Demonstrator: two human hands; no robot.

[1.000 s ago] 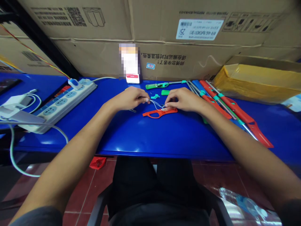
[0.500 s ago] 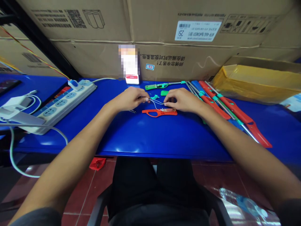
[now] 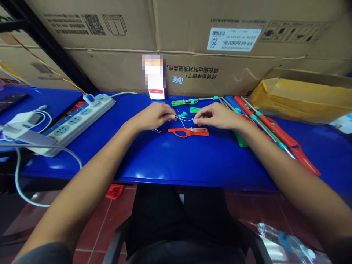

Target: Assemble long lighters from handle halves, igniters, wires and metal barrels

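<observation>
My left hand (image 3: 161, 115) is closed, its fingertips pinching the dark end of what looks like a thin metal tube (image 3: 156, 131). The tube's other end shows below the palm, and its middle is hidden. Thin white wires (image 3: 185, 118) run from these fingertips to my right hand (image 3: 210, 115), which pinches a wire between thumb and finger. Just below lies an orange-red lighter half-shell (image 3: 176, 132) with a clear fuel tank (image 3: 199, 129) in it; a pale tube leads up from it. A small teal part (image 3: 182, 114) and a green cover piece (image 3: 194, 110) lie behind the wires.
A green lighter (image 3: 185, 102) lies at the back. Several long red lighters (image 3: 283, 134) are piled at right, before a yellow-taped carton (image 3: 299, 93). A lit phone (image 3: 156, 94) leans on the big cardboard (image 3: 189, 40). At left are a power strip (image 3: 79, 117) and white chargers (image 3: 23, 123).
My right hand has shifted slightly, and the wires between the hands now spread into a wider loop. The whole view has moved a little; my left hand keeps its pinch.
</observation>
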